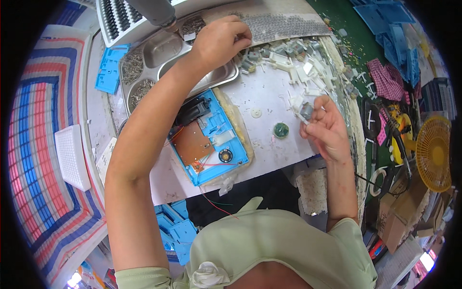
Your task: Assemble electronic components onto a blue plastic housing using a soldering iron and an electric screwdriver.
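Note:
My right hand point(329, 131) pinches a small grey-and-white block-like part point(306, 111) between thumb and fingers, above the right side of the work surface. My left hand point(222, 40) reaches across to the far side, over the edge of the metal compartment tray point(230, 76). Its fingers are curled together; whatever they hold, if anything, is hidden. Nearer me lies an open blue plastic housing point(237, 153) on a padded base. It holds a brown circuit board point(192, 143), a round black speaker point(225, 155), a white block point(223, 138) and loose wires.
A pile of white and grey small parts point(302, 72) covers the far right. A round green-topped container point(281, 130) and a white disc point(256, 112) rest on the white surface. A grey powered tool point(156, 10) hangs over the tray's screws. A yellow fan point(434, 153) stands at right.

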Available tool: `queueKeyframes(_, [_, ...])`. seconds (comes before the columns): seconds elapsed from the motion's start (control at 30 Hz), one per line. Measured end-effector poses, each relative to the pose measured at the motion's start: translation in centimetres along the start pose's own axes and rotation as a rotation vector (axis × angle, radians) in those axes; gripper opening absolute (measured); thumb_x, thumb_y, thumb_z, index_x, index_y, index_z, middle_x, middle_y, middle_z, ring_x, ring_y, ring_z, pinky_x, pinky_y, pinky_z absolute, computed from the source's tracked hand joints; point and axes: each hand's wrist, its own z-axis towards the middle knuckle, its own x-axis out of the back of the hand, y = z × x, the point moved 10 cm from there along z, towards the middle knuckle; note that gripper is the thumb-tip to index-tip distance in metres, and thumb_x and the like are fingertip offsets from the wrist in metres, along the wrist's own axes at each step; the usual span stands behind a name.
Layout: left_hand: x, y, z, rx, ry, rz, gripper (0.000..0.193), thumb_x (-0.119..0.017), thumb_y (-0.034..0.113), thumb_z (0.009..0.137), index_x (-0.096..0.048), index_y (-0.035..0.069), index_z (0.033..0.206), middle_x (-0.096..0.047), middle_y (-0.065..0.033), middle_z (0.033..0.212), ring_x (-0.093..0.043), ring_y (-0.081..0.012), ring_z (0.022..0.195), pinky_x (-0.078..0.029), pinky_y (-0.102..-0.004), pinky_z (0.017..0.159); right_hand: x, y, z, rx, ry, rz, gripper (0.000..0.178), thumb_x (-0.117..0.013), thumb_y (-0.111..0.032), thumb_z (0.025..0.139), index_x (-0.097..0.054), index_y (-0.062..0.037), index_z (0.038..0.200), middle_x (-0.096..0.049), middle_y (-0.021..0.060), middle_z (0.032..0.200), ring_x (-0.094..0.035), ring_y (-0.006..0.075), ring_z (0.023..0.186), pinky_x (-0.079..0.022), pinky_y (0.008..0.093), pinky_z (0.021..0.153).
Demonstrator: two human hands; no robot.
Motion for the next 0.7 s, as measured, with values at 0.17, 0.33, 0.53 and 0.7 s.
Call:
queueKeyframes(0.17, [2.3,0.7,-0.5,0.070,0.296,-0.060,0.011,-0.072,0.016,0.087,-0.071,0.008,0.094,-0.067,-0.0109,0.095,-0.067,-0.0339,0.085,-0.054,-0.0442,0.075,-0.8,-1.1,0.0,0.027,0.067,-0.338,0.055,-0.072,0.005,0.086,-0.053,-0.0008,0.138,-0.065,0.0034,0.098,-0.061,0.0090,0.082,-0.049,0.0221,0.074])
queueKeyframes(0.33, [3.9,10.0,-4.2,-0.039,0.084,-0.157,0.011,-0.070,0.003,0.090,-0.066,0.004,0.099,-0.066,-0.0110,0.086,-0.065,-0.0257,0.069,-0.052,-0.0340,0.061,-0.4,-0.7,-0.9,-0.010,0.010,-0.626,0.044,-0.068,0.002,0.089,-0.061,-0.0019,0.132,-0.058,-0.0033,0.089,-0.052,0.0050,0.076,-0.042,0.0196,0.070])
queueKeyframes(0.53, [7.2,13.6,-13.7,0.284,-0.069,-0.556,0.015,-0.072,-0.004,0.085,-0.069,0.002,0.099,-0.068,-0.0102,0.088,-0.065,-0.0198,0.069,-0.051,-0.0309,0.061,-1.8,0.3,-0.3,-0.135,-0.142,-0.992,0.039,-0.063,0.002,0.087,-0.066,-0.0039,0.126,-0.055,-0.0014,0.082,-0.048,0.0053,0.071,-0.041,0.0223,0.064])
queueKeyframes(0.7, [5.2,12.4,-20.3,0.538,0.022,-0.725,0.015,-0.071,-0.006,0.086,-0.072,0.001,0.100,-0.070,-0.0092,0.092,-0.064,-0.0147,0.069,-0.051,-0.0280,0.061,-3.1,0.6,0.8,-0.164,-0.250,-1.231,0.037,-0.062,0.001,0.083,-0.068,-0.0058,0.119,-0.056,0.0044,0.078,-0.051,0.0112,0.065,-0.043,0.0266,0.061])
